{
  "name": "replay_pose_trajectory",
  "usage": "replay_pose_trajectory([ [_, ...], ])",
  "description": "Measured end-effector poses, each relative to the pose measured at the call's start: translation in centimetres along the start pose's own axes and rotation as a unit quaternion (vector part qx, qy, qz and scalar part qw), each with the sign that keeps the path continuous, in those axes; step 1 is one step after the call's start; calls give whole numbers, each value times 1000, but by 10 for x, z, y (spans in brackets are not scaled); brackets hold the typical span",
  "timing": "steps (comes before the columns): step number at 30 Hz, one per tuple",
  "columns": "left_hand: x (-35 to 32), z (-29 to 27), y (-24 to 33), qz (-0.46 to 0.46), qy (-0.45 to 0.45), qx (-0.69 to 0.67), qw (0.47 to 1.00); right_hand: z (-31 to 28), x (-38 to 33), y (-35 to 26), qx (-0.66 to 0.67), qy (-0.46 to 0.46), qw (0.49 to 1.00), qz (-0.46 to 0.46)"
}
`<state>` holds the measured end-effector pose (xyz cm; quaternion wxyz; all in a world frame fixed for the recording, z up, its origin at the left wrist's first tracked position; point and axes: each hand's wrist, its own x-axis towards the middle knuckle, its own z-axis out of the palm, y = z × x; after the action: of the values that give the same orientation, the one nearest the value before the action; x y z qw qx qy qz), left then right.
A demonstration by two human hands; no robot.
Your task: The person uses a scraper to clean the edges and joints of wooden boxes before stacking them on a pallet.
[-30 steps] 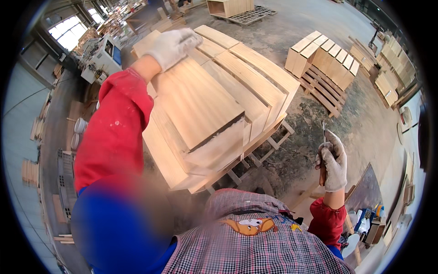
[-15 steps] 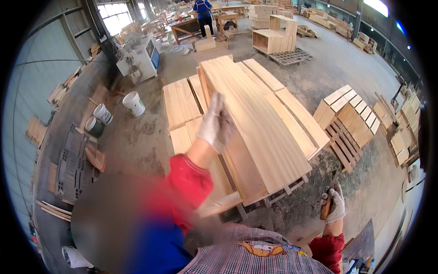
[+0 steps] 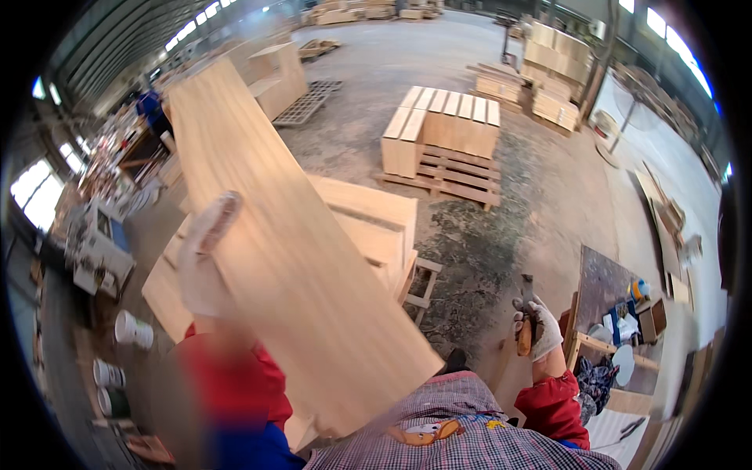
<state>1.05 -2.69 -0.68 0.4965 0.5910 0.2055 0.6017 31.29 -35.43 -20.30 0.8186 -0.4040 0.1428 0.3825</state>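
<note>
My left hand (image 3: 205,262), in a whitish glove and blurred, grips the left edge of a long, wide wooden board (image 3: 294,258). Its thumb side lies along the edge, and the other fingers are partly hidden. The board slants from far left to near right, its near end close to my checked apron (image 3: 454,423). Beneath it, pale wooden box-like pieces (image 3: 372,211) lie stacked, largely covered. Off to the right, my gloved right hand (image 3: 544,329) is closed around a hammer with a wooden handle (image 3: 524,338) and a dark metal head (image 3: 526,288).
At right stands a workbench (image 3: 599,286) with a carton, a dark plastic bag and pliers. Slatted wooden pieces (image 3: 450,129) rest on a pallet (image 3: 454,176) ahead. White buckets (image 3: 134,330) and a machine (image 3: 102,247) stand at left. Another person (image 3: 152,110) is far left.
My view has swung to the right. The board, earlier lying on the stack beside my left hand, is now gripped by that hand and nearer me. The hammer stays in my right hand.
</note>
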Motion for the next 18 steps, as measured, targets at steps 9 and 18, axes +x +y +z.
replay_pose_trajectory([
  [9, 55, 216, -79, 97, -205, -92, 970, -92, 90, -84, 65, -35, 997, 32],
  [18, 55, 366, -308, -359, -108, -89, 923, -64, 156, -203, -103, 40, 991, -69],
])
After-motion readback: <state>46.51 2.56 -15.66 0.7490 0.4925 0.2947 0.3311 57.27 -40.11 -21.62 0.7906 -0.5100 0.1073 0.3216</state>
